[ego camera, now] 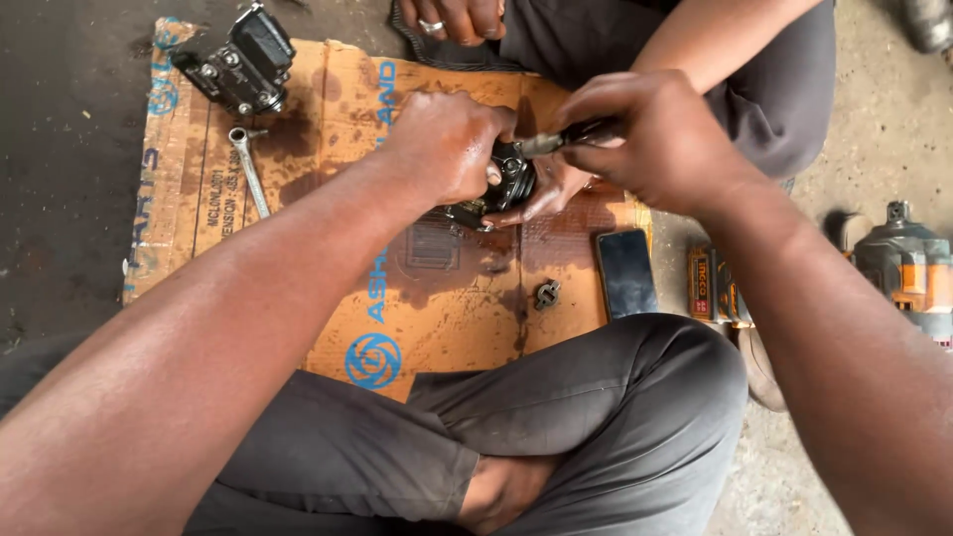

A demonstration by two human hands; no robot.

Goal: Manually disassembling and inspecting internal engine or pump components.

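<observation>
A person sits cross-legged on a concrete floor over an oil-stained sheet of flattened cardboard (298,129) and works on a small black metal assembly (508,184), held just above the sheet's far edge, right of its middle. The left hand (447,144) is clenched over the assembly's near side. The right hand (650,139) grasps a dark-handled tool (566,137) whose tip meets the top of the part. A co-worker's hand (551,194) cups the part from beneath; a second, ringed hand (452,15) rests at the sheet's far edge.

Judging by the layout, the job looks part-way through: a larger black mechanical unit (243,62) sits apart at the far left corner, a ring spanner (248,169) lies loose below it, and a small metal fitting (546,294) lies alone toward the near right corner, not in place. A dark phone (627,272) lies at the right edge; an orange power tool (908,268) and an orange battery pack (713,288) wait on the floor beyond.

Fingers hide most of the assembly, so its shape and what the tool engages cannot be made out. The tool's tip type is unclear, and the power tool is cut off at the frame's right edge.
</observation>
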